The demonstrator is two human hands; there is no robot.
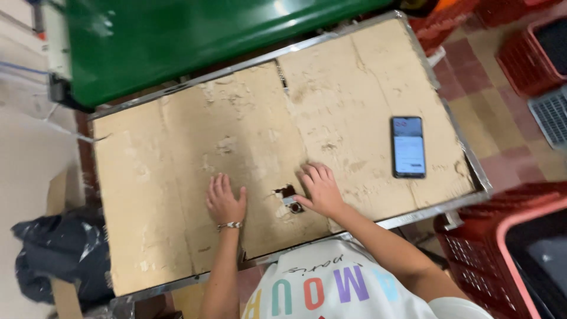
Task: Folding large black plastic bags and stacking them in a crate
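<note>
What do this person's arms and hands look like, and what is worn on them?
Both forearms are bare. The left hand has a thin silver-coloured bracelet at the wrist. The right hand shows no ring or band. A short white sleeve covers the right upper arm; it belongs to a white T-shirt with pastel lettering.

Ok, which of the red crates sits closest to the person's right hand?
The red crate at the bottom right, beside the table edge, nearest the right hand. The other red crates stand farther off, at the upper right.
</note>
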